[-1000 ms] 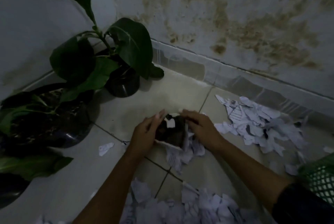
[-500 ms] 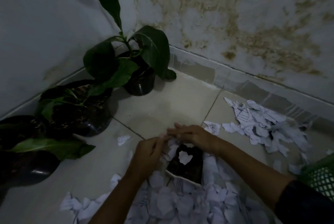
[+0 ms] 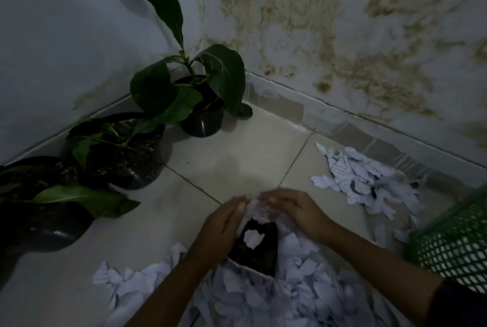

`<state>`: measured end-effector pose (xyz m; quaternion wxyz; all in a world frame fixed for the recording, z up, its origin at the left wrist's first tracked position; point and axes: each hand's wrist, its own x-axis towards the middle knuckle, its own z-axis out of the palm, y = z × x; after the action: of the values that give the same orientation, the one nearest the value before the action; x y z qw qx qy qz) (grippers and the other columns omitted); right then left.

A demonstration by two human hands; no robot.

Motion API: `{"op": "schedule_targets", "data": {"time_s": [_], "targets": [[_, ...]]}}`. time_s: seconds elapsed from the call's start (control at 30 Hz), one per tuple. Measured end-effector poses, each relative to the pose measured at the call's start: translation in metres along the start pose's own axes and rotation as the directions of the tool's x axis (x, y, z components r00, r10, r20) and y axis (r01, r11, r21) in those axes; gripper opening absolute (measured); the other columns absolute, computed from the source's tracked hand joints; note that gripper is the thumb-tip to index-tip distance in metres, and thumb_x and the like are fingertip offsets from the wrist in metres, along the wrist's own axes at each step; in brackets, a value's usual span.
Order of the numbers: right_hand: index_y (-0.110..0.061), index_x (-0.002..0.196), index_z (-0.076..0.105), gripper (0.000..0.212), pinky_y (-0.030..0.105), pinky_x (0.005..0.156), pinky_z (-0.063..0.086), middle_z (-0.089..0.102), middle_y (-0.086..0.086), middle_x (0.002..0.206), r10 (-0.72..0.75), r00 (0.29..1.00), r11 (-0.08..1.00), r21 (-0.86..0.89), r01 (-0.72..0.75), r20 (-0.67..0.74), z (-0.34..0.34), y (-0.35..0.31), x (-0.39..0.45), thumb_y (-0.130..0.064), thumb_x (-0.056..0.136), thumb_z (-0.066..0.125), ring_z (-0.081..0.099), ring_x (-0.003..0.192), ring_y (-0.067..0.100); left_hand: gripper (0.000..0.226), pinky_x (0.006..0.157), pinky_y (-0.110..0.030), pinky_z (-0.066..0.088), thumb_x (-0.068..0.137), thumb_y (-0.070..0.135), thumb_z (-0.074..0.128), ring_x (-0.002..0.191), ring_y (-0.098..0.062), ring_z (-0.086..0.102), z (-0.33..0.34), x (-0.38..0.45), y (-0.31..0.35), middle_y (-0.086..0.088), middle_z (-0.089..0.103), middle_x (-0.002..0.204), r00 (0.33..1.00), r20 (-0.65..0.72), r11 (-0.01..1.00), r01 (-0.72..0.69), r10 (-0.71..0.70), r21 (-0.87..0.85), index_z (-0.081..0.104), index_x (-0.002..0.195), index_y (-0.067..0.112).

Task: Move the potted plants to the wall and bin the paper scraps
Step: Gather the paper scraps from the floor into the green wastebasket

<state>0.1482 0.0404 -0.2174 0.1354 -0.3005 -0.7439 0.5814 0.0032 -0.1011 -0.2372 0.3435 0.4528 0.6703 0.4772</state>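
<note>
dim, bluish cast | fingertips motion-blurred | wide-angle bend at edges — corners darkest

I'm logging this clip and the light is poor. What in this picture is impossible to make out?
- Fingertips of the left hand and right hand: motion-blurred in the head view, so their grip is unclear.
- Green basket: cut off by the right edge; its contents are hidden.
- Nearest pot: cut by the left edge, lost in shadow.
- Dark object among the paper scraps: too dim to identify.

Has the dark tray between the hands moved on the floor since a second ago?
Yes. The dark tray has come back from the corner pot, toward the person.
</note>
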Motion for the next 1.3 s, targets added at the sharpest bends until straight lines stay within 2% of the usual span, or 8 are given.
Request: {"op": "schedule_targets", "data": {"time_s": [0.07, 0.2, 0.33, 0.47, 0.6, 0.73, 1.0, 1.3], "targets": [[-0.023, 0.115, 0.065, 0.026, 0.034, 0.105, 0.036, 0.060, 0.006, 0.127, -0.108, 0.976, 0.945, -0.326, 0.041, -0.188, -0.015, 0.006, 0.003, -0.027, 0.096, 0.047, 0.052, 0.121, 0.019, 0.031, 0.103, -0.019, 0.036, 0.100, 0.039, 0.032, 0.116, 0.002, 0.051, 0.008, 0.002, -0.004, 0.008, 0.053, 0.130, 0.994, -0.064, 0.980, -0.071, 0.084, 0.184, 0.048, 0.124, 0.029], [-0.029, 0.131, 0.053, 0.073, 0.034, 0.112, 0.019, 0.040, 0.002, 0.147, 0.021, 0.996, 0.814, -0.576, -0.071, -0.092, -0.006, 0.019, -0.016, -0.070, 0.087, 0.012, 0.030, 0.137, 0.020, 0.072, 0.087, -0.035, 0.043, 0.092, 0.065, 0.010, 0.103, -0.021, 0.053, 0.025, -0.006, -0.013, -0.003, 0.060, 0.117, 0.984, -0.040, 0.859, -0.129, 0.171, 0.496, 0.059, 0.124, 0.023], [-0.026, 0.103, 0.062, 0.053, 0.026, 0.082, 0.037, 0.058, 0.001, 0.106, -0.197, 0.958, 0.788, -0.615, 0.027, -0.209, 0.037, 0.036, -0.061, -0.053, 0.096, 0.018, 0.052, 0.094, 0.019, 0.064, 0.068, -0.029, 0.048, 0.090, 0.068, 0.021, 0.081, -0.013, 0.056, 0.044, -0.026, -0.007, 0.003, 0.060, 0.089, 0.975, -0.152, 0.879, -0.074, 0.164, 0.472, 0.064, 0.099, 0.023], [-0.018, 0.072, 0.056, 0.036, 0.018, 0.062, 0.026, 0.058, 0.007, 0.071, -0.155, 0.920, 0.893, -0.450, -0.025, -0.359, 0.051, 0.039, -0.086, -0.037, 0.093, 0.033, 0.046, 0.065, 0.011, 0.044, 0.073, -0.016, 0.049, 0.088, 0.062, 0.042, 0.089, 0.000, 0.063, 0.051, -0.037, 0.000, 0.021, 0.065, 0.101, 0.979, -0.202, 0.951, 0.047, 0.017, 0.307, 0.065, 0.092, 0.025], [-0.033, 0.051, 0.028, 0.053, 0.025, 0.048, 0.022, 0.032, -0.010, 0.040, -0.137, 0.850, 0.956, -0.294, -0.022, -0.509, 0.028, 0.009, -0.094, -0.017, 0.095, 0.052, 0.037, 0.044, 0.004, 0.025, 0.058, -0.016, 0.049, 0.091, 0.026, 0.059, 0.064, 0.006, 0.062, 0.037, -0.030, 0.016, 0.023, 0.067, 0.066, 0.961, -0.276, 0.985, 0.053, -0.007, 0.162, 0.064, 0.067, 0.022], [-0.025, 0.050, 0.030, 0.052, 0.021, 0.049, 0.027, 0.034, -0.008, 0.041, -0.166, 0.770, 0.970, -0.241, 0.016, -0.616, -0.001, -0.030, -0.094, -0.015, 0.096, 0.051, 0.037, 0.043, 0.002, 0.037, 0.052, -0.015, 0.041, 0.090, 0.026, 0.060, 0.053, 0.000, 0.055, 0.024, -0.019, 0.063, 0.001, 0.061, 0.056, 0.956, -0.279, 0.994, -0.068, 0.089, 0.083, 0.057, 0.056, 0.012], [-0.022, 0.053, 0.028, 0.049, 0.018, 0.046, 0.022, 0.026, -0.008, 0.047, -0.285, 0.609, 0.958, -0.244, 0.153, -0.740, -0.045, -0.125, -0.118, -0.017, 0.097, 0.049, 0.033, 0.043, 0.002, 0.031, 0.057, -0.006, 0.038, 0.094, 0.021, 0.053, 0.061, 0.001, 0.056, 0.047, 0.007, 0.186, 0.004, 0.063, 0.064, 0.914, -0.303, 0.961, -0.277, 0.268, 0.015, 0.062, 0.067, 0.008], [-0.018, 0.054, 0.044, 0.042, 0.022, 0.044, 0.027, 0.037, -0.008, 0.046, -0.264, 0.387, 0.963, -0.218, 0.160, -0.884, -0.135, -0.169, -0.191, -0.019, 0.097, 0.046, 0.033, 0.042, 0.003, 0.037, 0.058, -0.024, 0.037, 0.096, 0.031, 0.050, 0.062, -0.011, 0.048, 0.150, 0.008, 0.290, -0.004, 0.053, 0.063, 0.944, -0.180, 0.926, -0.313, 0.277, -0.212, 0.053, 0.066, 0.008]]}}
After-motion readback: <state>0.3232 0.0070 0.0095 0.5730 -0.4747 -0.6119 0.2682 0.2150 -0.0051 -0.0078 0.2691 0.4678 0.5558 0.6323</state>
